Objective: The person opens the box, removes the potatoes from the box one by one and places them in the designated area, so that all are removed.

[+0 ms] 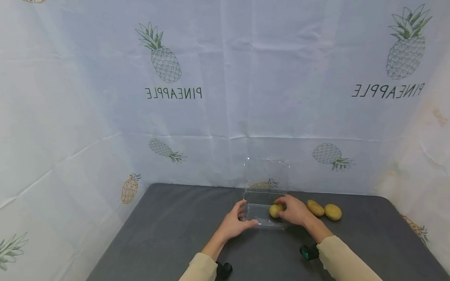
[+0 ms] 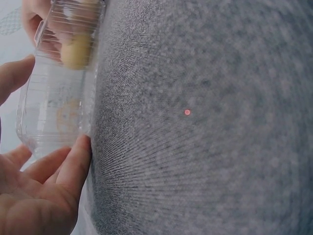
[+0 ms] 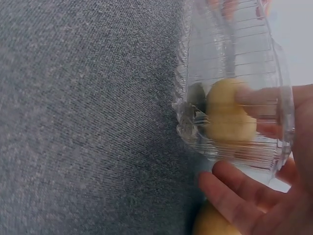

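Observation:
A clear plastic clamshell container (image 1: pixel 259 222) sits on the table, its lid (image 1: pixel 266 173) raised at the back. My left hand (image 1: pixel 234 224) spreads at its front left corner, thumb along the front and fingertips (image 2: pixel 84 142) at the left end wall. Inside, toward the right end, my right hand (image 1: pixel 294 210) pinches a yellow potato (image 1: pixel 276 211) between thumb and fingers. In the right wrist view, other fingers (image 3: pixel 230 196) of that hand stay outside the container wall. The potato (image 2: pixel 77 51) shows through the ribbed plastic in the left wrist view.
Two more yellow potatoes, an oblong one (image 1: pixel 315 208) and a rounder one (image 1: pixel 333 212), lie right of the container. The dark grey table (image 1: pixel 162 233) backs onto a pineapple-print cloth (image 1: pixel 229 116). Black wrist devices (image 1: pixel 309 252) sit on both wrists.

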Tool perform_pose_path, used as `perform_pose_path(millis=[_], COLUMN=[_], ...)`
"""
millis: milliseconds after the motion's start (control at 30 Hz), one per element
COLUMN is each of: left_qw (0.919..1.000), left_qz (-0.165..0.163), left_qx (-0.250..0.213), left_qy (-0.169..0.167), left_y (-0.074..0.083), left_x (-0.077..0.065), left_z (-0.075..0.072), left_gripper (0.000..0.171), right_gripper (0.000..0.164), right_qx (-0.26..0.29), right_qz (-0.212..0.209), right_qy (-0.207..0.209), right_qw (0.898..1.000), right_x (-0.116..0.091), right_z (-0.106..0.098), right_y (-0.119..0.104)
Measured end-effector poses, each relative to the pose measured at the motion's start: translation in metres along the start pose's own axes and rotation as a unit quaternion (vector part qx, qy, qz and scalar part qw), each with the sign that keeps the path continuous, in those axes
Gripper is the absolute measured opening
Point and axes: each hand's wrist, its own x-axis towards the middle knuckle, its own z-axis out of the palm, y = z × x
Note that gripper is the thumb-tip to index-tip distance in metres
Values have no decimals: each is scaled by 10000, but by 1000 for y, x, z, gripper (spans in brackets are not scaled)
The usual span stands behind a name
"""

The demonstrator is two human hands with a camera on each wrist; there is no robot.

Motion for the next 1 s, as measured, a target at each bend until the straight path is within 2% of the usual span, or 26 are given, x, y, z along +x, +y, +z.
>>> perform_pose_path(millis=[467, 733, 1000], left_qw=[10000, 9998, 9997], left_qz=[34, 21, -39], left_qx=[-24, 31, 0], left_qy=[51, 194, 222], left_y=[0, 2, 3], left_x=[-1, -1, -1], left_z=[2, 4, 3], left_gripper=[85, 85, 84], right_gripper=[41, 39, 37], right_qx=[26, -75, -25], right_qz=[76, 180, 91], right_qy=[-191, 0, 376], right_qw=[9998, 9998, 9992], right_x=[2, -3, -12], right_z=[4, 1, 0], right_y=[-1, -2, -5])
